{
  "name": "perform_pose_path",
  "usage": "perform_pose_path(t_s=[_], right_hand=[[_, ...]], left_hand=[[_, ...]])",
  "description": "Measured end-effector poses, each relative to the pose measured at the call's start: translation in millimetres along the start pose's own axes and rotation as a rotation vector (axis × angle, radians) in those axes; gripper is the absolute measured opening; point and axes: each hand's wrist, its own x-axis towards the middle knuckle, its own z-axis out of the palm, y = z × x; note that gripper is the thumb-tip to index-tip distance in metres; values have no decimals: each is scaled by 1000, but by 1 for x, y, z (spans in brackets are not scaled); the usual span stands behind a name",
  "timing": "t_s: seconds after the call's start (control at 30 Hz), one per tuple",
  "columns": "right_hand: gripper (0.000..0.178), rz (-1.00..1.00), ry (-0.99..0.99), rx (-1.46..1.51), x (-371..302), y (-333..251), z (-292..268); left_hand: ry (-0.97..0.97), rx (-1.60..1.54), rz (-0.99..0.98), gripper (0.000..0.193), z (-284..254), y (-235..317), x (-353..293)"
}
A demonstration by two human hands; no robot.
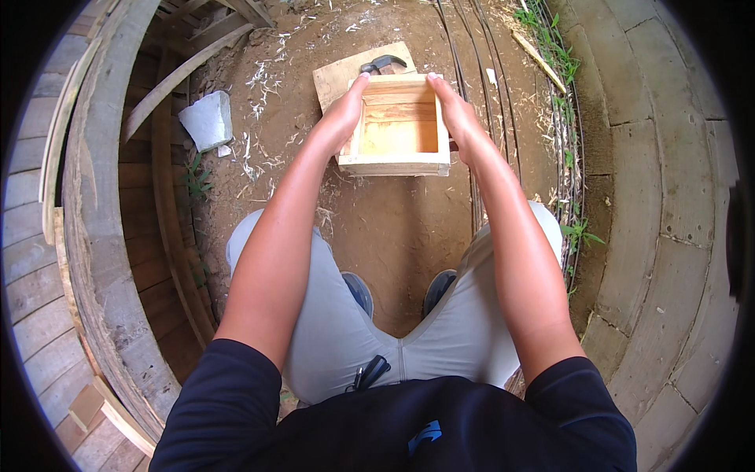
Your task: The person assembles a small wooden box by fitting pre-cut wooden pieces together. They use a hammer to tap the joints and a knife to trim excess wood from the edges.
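- left hand [343, 119] and right hand [459, 119], two in all, partly curled, clasp opposite sides of the wooden box [395, 167]; their undersides are hidden
- one wooden box, opening upward; the step seems to be steadying or checking it, the next move likely calling for an even two-handed hold
- one pale stone [208, 122], left of the box
- one board [334, 75], just beyond the box
- one hammer [381, 63], on that board
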Motion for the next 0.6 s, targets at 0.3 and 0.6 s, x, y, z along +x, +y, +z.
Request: perform_pose_path(t_s=[0.3,0.6], right_hand=[[87,-16,15,-59,-3,-4,1],[92,-133,111,-157,16,8,-3]], left_hand=[[-43,-70,-22,84,-4,-5,7],[60,-3,87,90,-1,-10,14]])
